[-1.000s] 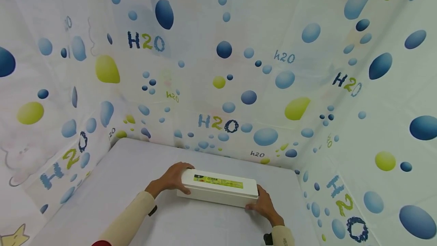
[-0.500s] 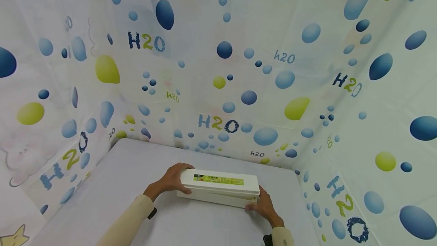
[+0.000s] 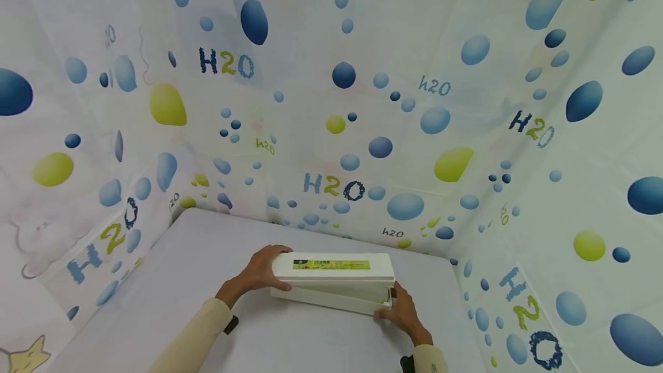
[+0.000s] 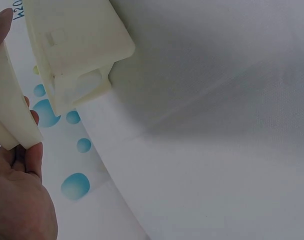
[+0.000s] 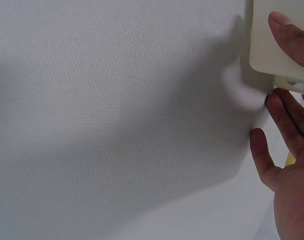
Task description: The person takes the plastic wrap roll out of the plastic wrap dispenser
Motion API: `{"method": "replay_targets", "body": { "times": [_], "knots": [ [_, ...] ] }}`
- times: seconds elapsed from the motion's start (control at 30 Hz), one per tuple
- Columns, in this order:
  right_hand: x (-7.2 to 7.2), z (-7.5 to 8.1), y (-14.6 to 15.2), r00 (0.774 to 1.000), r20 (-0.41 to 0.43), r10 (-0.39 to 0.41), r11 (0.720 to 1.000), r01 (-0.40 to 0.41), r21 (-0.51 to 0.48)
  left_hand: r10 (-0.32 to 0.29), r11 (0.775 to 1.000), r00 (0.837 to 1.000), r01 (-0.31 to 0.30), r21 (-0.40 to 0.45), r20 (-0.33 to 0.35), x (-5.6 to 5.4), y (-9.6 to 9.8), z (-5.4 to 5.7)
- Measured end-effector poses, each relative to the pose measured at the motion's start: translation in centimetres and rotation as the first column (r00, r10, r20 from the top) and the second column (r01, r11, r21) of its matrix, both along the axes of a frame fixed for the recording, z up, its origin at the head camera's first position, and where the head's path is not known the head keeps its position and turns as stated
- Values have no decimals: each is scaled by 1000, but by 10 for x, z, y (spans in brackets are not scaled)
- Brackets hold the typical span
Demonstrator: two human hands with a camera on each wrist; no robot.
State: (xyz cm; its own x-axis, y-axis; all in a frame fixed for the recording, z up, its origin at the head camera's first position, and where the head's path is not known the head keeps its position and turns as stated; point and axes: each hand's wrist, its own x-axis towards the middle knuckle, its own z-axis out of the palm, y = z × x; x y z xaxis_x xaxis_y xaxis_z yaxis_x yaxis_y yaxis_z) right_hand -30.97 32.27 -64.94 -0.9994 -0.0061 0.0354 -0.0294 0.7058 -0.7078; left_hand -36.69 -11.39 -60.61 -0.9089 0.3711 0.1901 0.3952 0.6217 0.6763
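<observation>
A long white plastic box stands on the white table in the head view, its lid [image 3: 336, 272] tilted up off its base [image 3: 331, 299]. A green and black label [image 3: 331, 265] runs along the lid's top. My left hand [image 3: 259, 272] grips the lid's left end, thumb at the front and fingers behind. Around the base's right end, my right hand [image 3: 403, 315] holds with its thumb on the front. The left wrist view shows the lid [image 4: 12, 100] in the left hand [image 4: 22, 195], apart from the base [image 4: 82, 35]. Most of the box's inside is hidden.
The white table [image 3: 290, 344] extends around the box on all sides. Curtains [image 3: 311, 102] printed with blue and green drops and H2O lettering hang behind the table and along both sides.
The lid sat flat on the base a second ago. It has risen in the left hand, and a gap has opened along the front and right. The right hand stays at the base.
</observation>
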Motion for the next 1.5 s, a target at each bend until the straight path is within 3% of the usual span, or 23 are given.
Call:
{"method": "replay_targets", "body": {
  "times": [0.47,0.73,1.5],
  "knots": [
    [-2,-5,2,999,36,-15,1000,15,-2,98,995,992,-95,37,-76,8,-14,5],
    [-3,-6,1,999,28,-15,1000,14,14,125,992,985,-121,42,-118,9,-20,8],
    [2,0,0,999,36,-20,1000,20,13,245,968,960,-237,79,-132,28,-45,-1]
  ]
}}
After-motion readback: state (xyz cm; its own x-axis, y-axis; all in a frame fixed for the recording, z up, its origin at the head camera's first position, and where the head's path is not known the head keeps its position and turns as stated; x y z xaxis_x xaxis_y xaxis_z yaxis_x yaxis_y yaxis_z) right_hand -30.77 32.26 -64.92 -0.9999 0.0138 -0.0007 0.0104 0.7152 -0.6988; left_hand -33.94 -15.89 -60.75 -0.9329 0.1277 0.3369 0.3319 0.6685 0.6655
